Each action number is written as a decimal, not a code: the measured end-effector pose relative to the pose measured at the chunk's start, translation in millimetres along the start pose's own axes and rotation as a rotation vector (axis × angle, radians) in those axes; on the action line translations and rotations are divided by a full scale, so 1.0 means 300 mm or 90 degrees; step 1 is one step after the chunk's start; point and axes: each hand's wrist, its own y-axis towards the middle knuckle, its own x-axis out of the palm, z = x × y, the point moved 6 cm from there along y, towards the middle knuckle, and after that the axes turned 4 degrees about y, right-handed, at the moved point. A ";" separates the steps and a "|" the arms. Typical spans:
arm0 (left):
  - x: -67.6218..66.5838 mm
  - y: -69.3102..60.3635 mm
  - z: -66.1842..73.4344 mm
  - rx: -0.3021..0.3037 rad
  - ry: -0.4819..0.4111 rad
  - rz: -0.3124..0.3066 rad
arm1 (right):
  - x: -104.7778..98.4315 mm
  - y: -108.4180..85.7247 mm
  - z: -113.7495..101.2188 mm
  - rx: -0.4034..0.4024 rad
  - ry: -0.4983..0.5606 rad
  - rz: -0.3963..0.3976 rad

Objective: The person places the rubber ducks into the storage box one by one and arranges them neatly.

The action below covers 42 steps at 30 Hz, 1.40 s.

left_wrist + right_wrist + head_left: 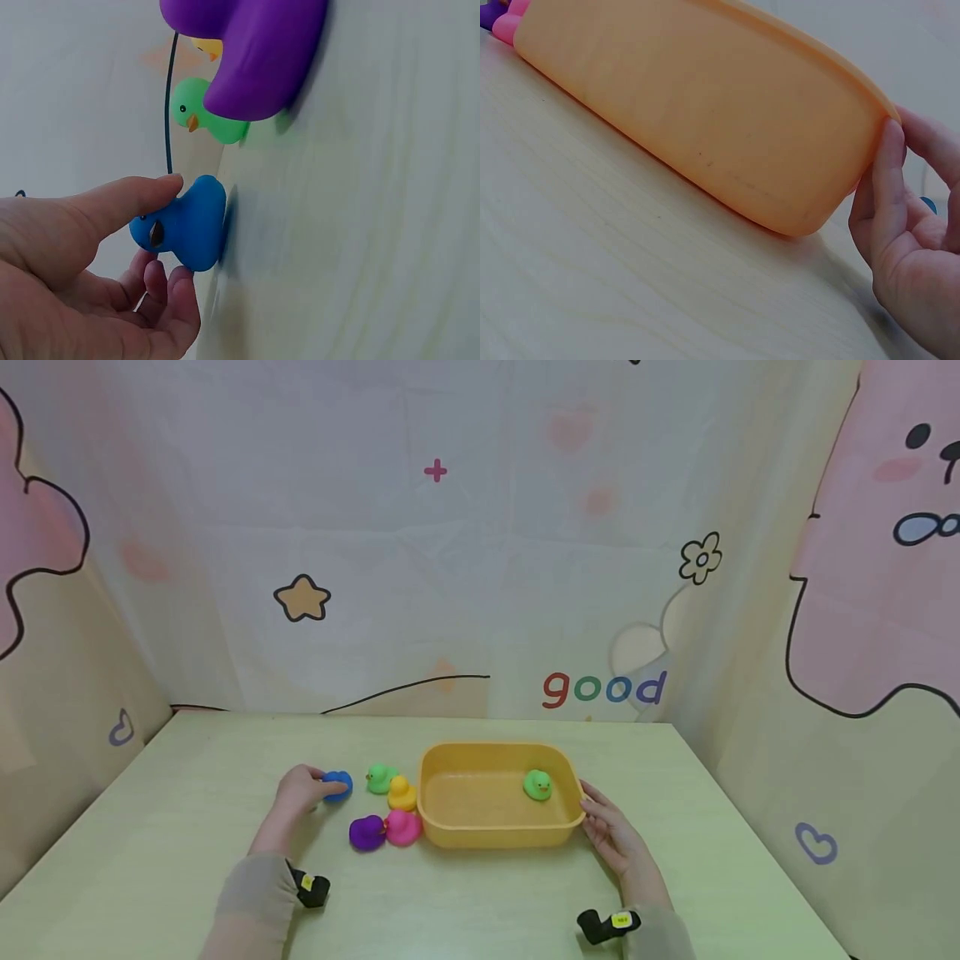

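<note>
My left hand (302, 790) pinches a blue rubber duck (339, 786) between thumb and fingers, left of the other ducks. In the left wrist view, the blue duck (196, 225) is tipped sideways by the camera's angle, and its base is close to the tabletop. At the other side, my right hand (617, 831) touches the right end of a yellow-orange plastic basin (491, 837). Its fingers (889, 154) rest against the outer wall just under the rim. A green duck (537, 786) sits inside the basin, toward the right.
Left of the basin stand a green duck (381, 778), a yellow duck (402, 794), a purple duck (367, 833) and a pink duck (403, 828), clustered close together. A printed cloth (480, 568) hangs behind the pale tabletop (435, 910).
</note>
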 end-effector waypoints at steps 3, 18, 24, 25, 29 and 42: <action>0.007 0.002 0.003 0.001 0.011 -0.005 | 0.001 0.000 -0.001 0.000 0.001 -0.001; -0.003 0.005 0.002 0.013 -0.065 -0.076 | 0.004 0.001 -0.002 -0.004 -0.015 -0.009; -0.007 0.012 -0.014 0.063 -0.069 -0.123 | 0.003 -0.001 -0.003 -0.005 -0.016 -0.006; -0.005 0.013 -0.016 0.069 -0.072 -0.130 | 0.003 -0.002 -0.003 -0.005 -0.015 -0.005; 0.001 0.009 -0.017 0.101 -0.084 -0.150 | 0.002 -0.004 -0.001 -0.009 -0.012 -0.017; 0.016 0.017 -0.031 0.127 -0.112 -0.146 | 0.001 -0.004 -0.004 -0.018 -0.025 -0.019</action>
